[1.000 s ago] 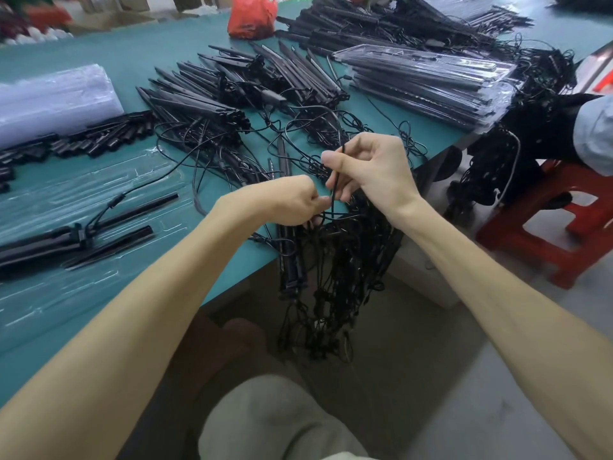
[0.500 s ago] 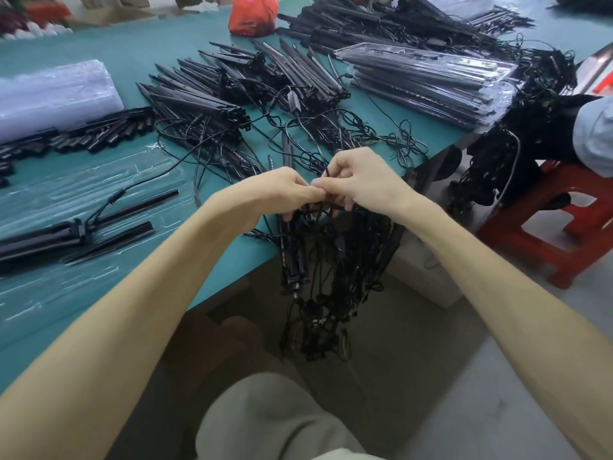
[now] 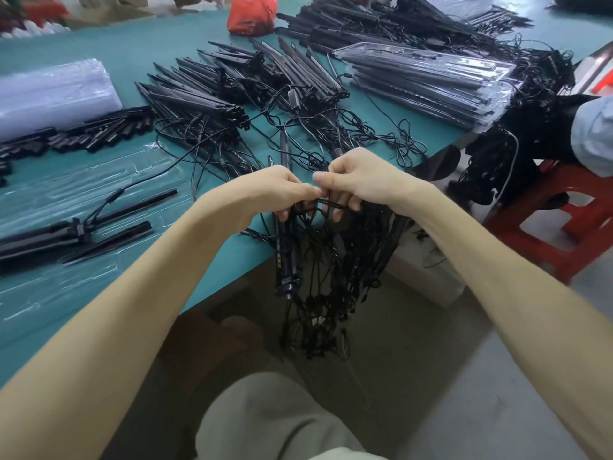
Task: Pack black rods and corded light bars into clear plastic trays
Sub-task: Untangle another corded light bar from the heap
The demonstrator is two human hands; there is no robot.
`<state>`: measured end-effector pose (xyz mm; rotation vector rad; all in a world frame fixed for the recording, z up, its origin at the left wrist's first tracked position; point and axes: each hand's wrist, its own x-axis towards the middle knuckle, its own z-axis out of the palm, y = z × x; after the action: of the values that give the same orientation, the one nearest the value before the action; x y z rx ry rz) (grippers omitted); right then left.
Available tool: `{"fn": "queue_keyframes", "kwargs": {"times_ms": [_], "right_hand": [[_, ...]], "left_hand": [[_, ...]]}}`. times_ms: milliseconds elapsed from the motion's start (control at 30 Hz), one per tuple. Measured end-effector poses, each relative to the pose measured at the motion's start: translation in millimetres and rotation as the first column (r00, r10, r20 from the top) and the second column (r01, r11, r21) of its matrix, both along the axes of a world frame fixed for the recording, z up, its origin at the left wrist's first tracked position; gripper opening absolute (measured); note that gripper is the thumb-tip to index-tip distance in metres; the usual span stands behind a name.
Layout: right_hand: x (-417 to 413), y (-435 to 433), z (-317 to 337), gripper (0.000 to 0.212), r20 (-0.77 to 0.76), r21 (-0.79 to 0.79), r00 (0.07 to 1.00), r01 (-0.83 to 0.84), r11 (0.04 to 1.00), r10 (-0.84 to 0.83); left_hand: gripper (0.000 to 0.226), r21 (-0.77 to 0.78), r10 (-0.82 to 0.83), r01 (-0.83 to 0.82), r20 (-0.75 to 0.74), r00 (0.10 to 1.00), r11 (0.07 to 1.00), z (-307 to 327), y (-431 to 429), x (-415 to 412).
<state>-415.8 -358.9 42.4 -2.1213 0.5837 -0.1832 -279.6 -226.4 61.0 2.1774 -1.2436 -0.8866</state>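
Observation:
My left hand [image 3: 282, 190] and my right hand [image 3: 361, 180] meet at the green table's near edge [image 3: 232, 260]. Both pinch a thin black cord [image 3: 330, 204] stretched between them. Under them a tangle of corded light bars [image 3: 331, 270] hangs over the edge, with one light bar [image 3: 287, 257] pointing down. A clear plastic tray [image 3: 66, 194] lies at the left with black rods and a corded bar [image 3: 86, 224] in it. Loose black rods [image 3: 205, 104] are heaped behind the hands.
A stack of filled clear trays [image 3: 428, 78] sits at the back right. A roll of clear plastic [image 3: 49, 94] and short black pieces [image 3: 109, 131] lie at the left. A red bag [image 3: 252, 14] stands far back. A red stool [image 3: 557, 227] and another person's sleeve [image 3: 593, 134] are at the right.
My right hand came down from holding a cord up and met my left hand. Both hands now hold the cord close together at the table's edge.

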Motion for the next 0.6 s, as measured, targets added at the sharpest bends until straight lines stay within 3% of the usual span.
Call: {"fn": "queue_keyframes", "kwargs": {"times_ms": [400, 600], "right_hand": [[-9.7, 10.4, 3.3, 0.041, 0.2, 0.067, 0.974, 0.099, 0.993, -0.111], [-5.3, 13.8, 10.1, 0.037, 0.232, 0.114, 0.96, 0.131, 0.985, -0.154]], "left_hand": [[0.048, -0.033, -0.076, 0.079, 0.062, 0.995, 0.996, 0.4, 3.4, -3.1], [0.052, -0.064, -0.201, 0.205, 0.065, 0.978, 0.977, -1.0, 7.1, 0.2]]}}
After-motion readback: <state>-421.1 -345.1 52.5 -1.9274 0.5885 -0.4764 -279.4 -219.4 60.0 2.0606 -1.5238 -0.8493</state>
